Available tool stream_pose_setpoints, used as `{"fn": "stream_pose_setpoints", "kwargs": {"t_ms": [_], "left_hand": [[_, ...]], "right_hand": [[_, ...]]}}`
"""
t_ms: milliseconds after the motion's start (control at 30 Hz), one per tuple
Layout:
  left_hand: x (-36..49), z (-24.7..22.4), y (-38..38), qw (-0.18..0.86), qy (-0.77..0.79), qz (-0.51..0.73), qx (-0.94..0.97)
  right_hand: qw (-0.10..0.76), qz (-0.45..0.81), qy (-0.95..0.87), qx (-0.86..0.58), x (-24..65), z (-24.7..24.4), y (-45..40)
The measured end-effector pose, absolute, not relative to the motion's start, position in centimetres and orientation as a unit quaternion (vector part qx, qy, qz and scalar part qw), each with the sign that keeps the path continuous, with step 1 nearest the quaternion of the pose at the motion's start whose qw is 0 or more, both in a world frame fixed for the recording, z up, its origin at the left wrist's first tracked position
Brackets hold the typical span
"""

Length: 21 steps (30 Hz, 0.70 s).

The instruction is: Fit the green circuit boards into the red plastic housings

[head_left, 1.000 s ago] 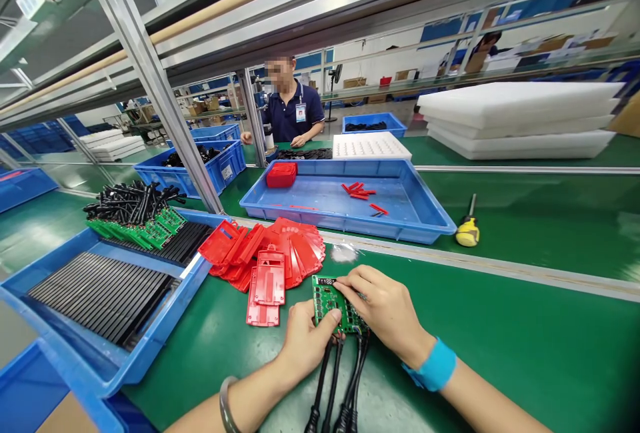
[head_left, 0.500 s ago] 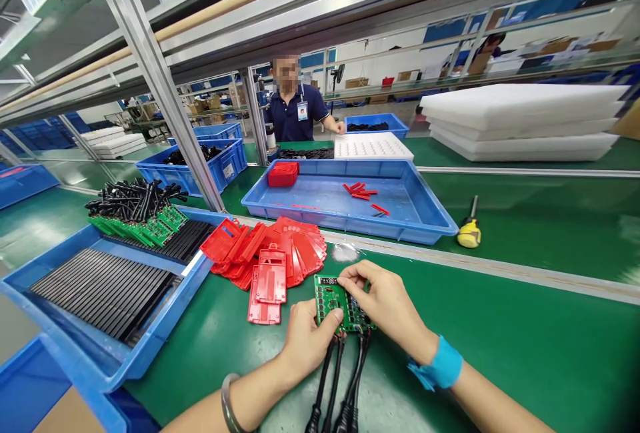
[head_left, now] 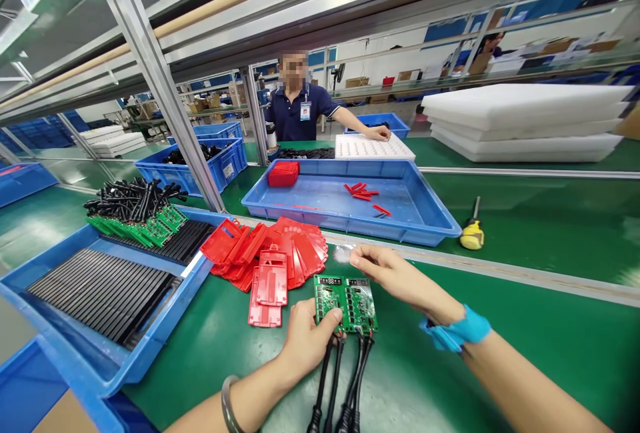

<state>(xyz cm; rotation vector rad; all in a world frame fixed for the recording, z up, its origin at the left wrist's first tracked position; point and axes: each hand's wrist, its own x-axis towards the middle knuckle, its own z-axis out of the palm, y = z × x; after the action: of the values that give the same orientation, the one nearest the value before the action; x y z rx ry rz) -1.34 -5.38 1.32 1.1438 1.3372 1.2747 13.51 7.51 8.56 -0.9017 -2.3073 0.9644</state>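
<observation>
Circuit boards (head_left: 360, 306): green speckled with black, white marks on black along the far edge
Cables (head_left: 356, 379): black, six o'clock from the boards
Film (head_left: 343, 254): clear, glinting white, twelve o'clock
Casings (head_left: 273, 278): plain red, ten o'clock
Bars (head_left: 100, 296): black, reading as parallel stripes, nine o'clock
Wide tray (head_left: 320, 196): blue, twelve o'clock
Screwdriver (head_left: 471, 235): yellow handle, grey shaft, two o'clock
Wristband (head_left: 465, 333): turquoise, three o'clock
Foam sheets (head_left: 520, 113): white
Bench (head_left: 500, 326): green

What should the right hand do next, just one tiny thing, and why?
Probably the right hand should loosen its fingertips over the clear plastic, in case they hold a scrap. They are right beside that plastic and away from the green boards, which the left hand holds with its thumb on top. Whether the right fingertips pinch anything is too small to tell.
</observation>
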Motion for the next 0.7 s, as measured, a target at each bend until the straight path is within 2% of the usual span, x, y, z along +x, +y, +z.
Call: {"fn": "stream_pose_setpoints", "kwargs": {"t_ms": [267,433,567,633,700], "left_hand": [[-1.4,1.3,-5.0,0.505,0.527,0.535,0.426],[-1.4,2.1,-5.0,0.540,0.506,0.554,0.382],[-1.7,2.7,-5.1,0.588,0.472,0.580,0.308],[-1.8,2.8,-5.2,0.615,0.453,0.588,0.266],[-1.7,2.7,-5.2,0.634,0.435,0.591,0.245]], "right_hand": [[0.210,0.236,-0.809,-0.496,11.7,3.9,13.5],[0.237,0.247,-0.793,-0.504,13.0,3.4,13.5],[0.250,0.348,-0.782,-0.453,15.9,4.2,9.4],[0.228,0.467,-0.755,-0.400,17.2,3.9,6.2],[0.212,0.640,-0.670,-0.310,17.9,3.2,2.9]]}}
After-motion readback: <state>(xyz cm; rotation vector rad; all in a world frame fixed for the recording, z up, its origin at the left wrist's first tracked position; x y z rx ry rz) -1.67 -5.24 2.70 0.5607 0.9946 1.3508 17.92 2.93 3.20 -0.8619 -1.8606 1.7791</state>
